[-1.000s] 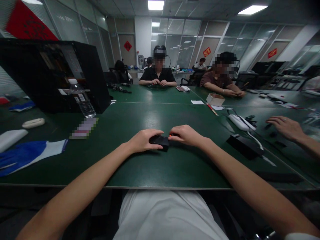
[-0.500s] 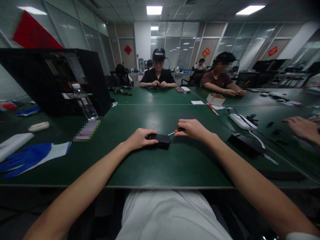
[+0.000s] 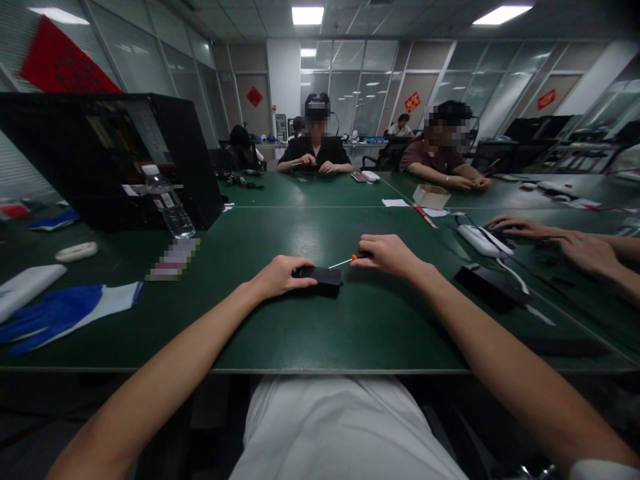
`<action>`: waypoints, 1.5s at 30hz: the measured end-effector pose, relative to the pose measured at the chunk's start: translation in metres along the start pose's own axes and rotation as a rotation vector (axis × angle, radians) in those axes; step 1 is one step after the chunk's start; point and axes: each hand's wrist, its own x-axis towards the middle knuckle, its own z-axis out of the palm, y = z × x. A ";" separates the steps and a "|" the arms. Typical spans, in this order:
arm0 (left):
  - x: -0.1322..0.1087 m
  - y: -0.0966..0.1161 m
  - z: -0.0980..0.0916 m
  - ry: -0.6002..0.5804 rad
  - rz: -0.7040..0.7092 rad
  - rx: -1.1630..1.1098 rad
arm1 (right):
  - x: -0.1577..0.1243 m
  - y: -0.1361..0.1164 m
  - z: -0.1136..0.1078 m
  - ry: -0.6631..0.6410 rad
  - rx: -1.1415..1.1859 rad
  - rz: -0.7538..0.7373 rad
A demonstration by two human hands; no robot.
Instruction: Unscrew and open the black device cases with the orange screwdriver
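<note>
My left hand (image 3: 283, 276) grips the left end of a small black rectangular box (image 3: 327, 283), thumb on the near side and fingers over the far side. The box rests on the green table (image 3: 300, 340). In my right hand (image 3: 385, 255), closed around its dark handle, is a screwdriver (image 3: 344, 262) with an orange collar and a thin metal shaft. Its shaft slants down to the left, and the tip is at the top of the box near the right end; whether it touches, I cannot tell.
Left stand a black computer case (image 3: 193, 147), a plastic bottle (image 3: 173, 210) and a blue-white glove (image 3: 75, 313). Right lie a white power strip (image 3: 485, 240), cables and another black box (image 3: 487, 287). A co-worker's hands (image 3: 575, 247) reach in there. Opposite, two people sit working.
The screwdriver tip has shifted left over the box, with more shaft showing, and my right hand is slightly higher. The co-worker's hands at right have come further in, to the cables.
</note>
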 end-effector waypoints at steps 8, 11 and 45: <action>0.000 0.001 0.004 0.010 0.027 -0.026 | 0.008 -0.025 0.019 0.209 0.113 -0.212; 0.000 0.001 0.004 0.016 0.026 -0.019 | 0.008 -0.028 0.020 0.197 0.119 -0.235; -0.001 0.004 0.003 0.073 -0.010 0.130 | 0.010 -0.030 0.030 0.036 0.313 -0.120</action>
